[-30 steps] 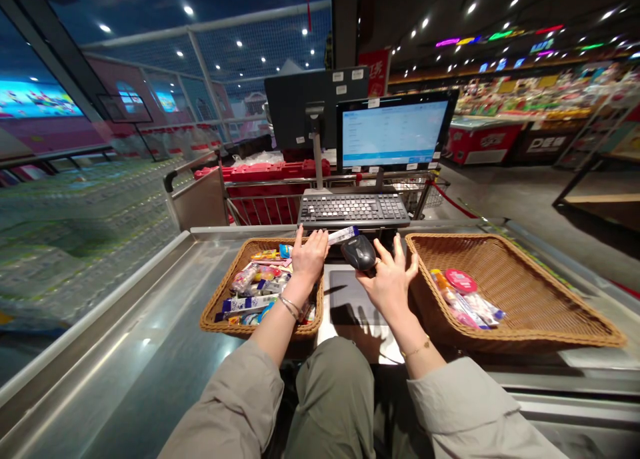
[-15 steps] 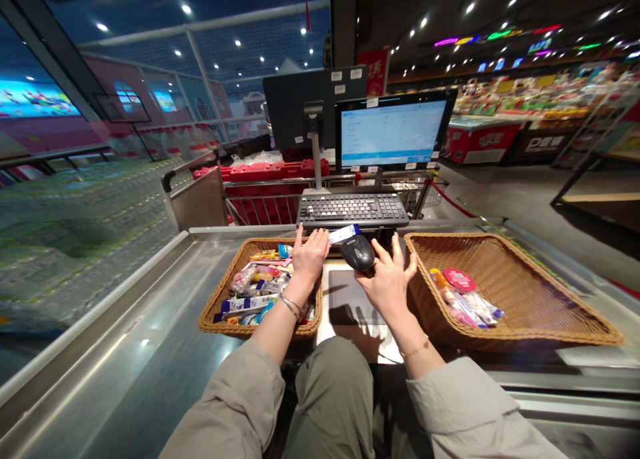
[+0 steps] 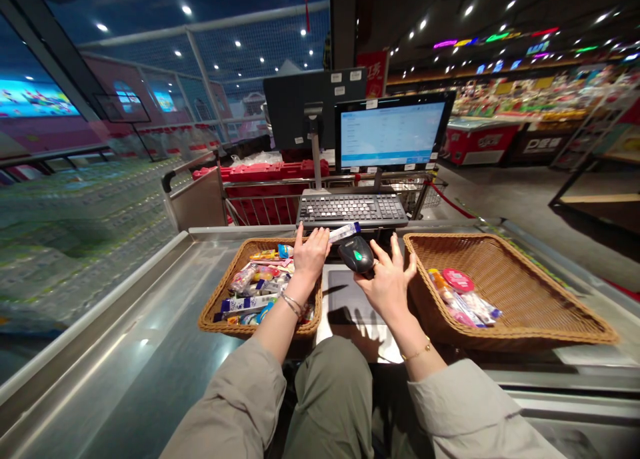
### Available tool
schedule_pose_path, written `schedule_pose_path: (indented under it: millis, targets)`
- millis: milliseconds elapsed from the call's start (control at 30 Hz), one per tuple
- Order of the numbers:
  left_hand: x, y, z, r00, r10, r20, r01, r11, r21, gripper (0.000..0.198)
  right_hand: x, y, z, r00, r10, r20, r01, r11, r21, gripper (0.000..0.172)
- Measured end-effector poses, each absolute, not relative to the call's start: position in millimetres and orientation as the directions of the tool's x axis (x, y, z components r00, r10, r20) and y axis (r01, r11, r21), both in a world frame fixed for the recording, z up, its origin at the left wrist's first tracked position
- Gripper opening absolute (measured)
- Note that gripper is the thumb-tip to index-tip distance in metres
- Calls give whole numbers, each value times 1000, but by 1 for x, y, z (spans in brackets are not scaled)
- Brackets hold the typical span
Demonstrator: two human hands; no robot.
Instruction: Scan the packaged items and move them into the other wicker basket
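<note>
My left hand (image 3: 309,256) holds a small white and blue packet (image 3: 344,232) just below the keyboard (image 3: 352,209). My right hand (image 3: 387,282) grips a black handheld scanner (image 3: 356,254) with thumb and forefinger, its other fingers spread; a green light glows on the scanner, which points at the packet. A wicker basket (image 3: 215,309) on the left holds several colourful snack packets (image 3: 260,282). A second wicker basket (image 3: 540,299) on the right holds a few packets (image 3: 463,292), one with a round pink lid.
A lit screen (image 3: 393,132) and a dark monitor back (image 3: 313,106) stand behind the keyboard. Beyond them are a shopping trolley (image 3: 420,189) and red baskets (image 3: 265,172). A steel counter (image 3: 125,352) runs left; a dark pad (image 3: 350,299) lies between the baskets.
A green light has come on atop the scanner. Both hands and the packet have stayed almost where they were.
</note>
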State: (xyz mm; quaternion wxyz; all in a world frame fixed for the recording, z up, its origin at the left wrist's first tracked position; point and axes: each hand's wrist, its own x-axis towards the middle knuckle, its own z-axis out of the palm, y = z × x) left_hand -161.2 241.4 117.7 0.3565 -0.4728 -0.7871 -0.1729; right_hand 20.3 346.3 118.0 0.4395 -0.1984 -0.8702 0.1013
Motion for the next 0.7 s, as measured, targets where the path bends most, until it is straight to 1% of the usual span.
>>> schedule_pose_path:
  millis: [200, 333, 567, 700]
  targets:
    - [-160, 240, 119, -308, 609, 731, 867, 496, -47, 36, 22, 344, 122, -541, 428, 724, 272, 904, -331, 13]
    - [-158, 241, 122, -306, 603, 736, 872, 488, -37, 35, 26, 345, 126, -533, 441, 722, 289, 897, -334, 18]
    - [-143, 258, 135, -283, 619, 733, 892, 451, -37, 34, 42, 370, 134, -463, 501, 731, 371, 859, -353, 24]
    - [-128, 278, 140, -250, 658, 711, 918, 393, -41, 34, 58, 392, 138, -383, 562, 733, 425, 812, -400, 28]
